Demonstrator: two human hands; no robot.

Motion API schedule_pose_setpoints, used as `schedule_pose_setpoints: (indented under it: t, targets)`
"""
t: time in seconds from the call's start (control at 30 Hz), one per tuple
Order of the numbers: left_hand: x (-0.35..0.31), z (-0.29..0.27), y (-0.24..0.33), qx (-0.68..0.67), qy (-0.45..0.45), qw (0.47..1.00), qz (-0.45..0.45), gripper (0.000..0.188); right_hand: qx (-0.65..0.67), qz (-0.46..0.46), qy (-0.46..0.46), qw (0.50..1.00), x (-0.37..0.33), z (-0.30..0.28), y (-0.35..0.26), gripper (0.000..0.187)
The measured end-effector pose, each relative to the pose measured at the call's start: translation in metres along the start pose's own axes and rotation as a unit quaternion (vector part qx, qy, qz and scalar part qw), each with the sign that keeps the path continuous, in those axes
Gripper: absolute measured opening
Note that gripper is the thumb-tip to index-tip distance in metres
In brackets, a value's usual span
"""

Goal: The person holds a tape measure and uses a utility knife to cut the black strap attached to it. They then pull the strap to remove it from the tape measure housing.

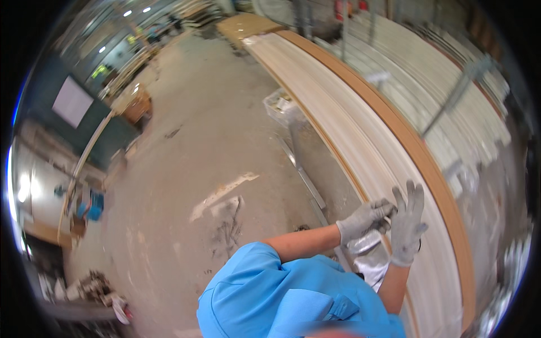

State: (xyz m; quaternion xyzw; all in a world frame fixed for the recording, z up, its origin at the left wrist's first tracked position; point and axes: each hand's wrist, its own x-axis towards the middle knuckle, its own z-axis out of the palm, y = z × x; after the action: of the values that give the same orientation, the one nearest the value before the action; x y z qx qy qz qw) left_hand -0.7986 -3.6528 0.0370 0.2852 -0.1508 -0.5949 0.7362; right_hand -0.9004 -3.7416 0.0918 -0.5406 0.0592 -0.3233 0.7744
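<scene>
Both of my hands wear light grey work gloves and are close together over a long white profiled panel (360,141). My left hand (363,221) has its fingers curled and pressed together close to the right hand's fingers. Whatever it pinches, if anything, is too small to make out. My right hand (407,228) is raised with fingers stretched and spread, and nothing shows in it. Along the panel's right side runs a brown board strip (394,115). Under my left wrist, clear plastic wrap (366,245) hangs by the panel's near edge.
Long white strips (417,67) are stacked on a metal rack at the right. A clear plastic bin (282,107) stands left of the panel, near a metal bar (304,180) low down. Farther left are a cardboard box (137,106) and a blue crate (93,205).
</scene>
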Motion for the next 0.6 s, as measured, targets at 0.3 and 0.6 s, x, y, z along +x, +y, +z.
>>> schedule_pose_setpoints:
  t: [0.3, 0.6]
  targets:
    - [0.017, -0.024, 0.025, 0.108, 0.172, 0.979, -0.003, 0.028, -0.133, -0.052, -0.081, 0.986, -0.035, -0.006, 0.038, 0.1]
    - [-0.029, -0.041, 0.015, 0.138, -0.012, 0.99, -0.01, 0.034, 0.077, 0.079, -0.025, 0.994, -0.065, 0.004, 0.023, 0.102]
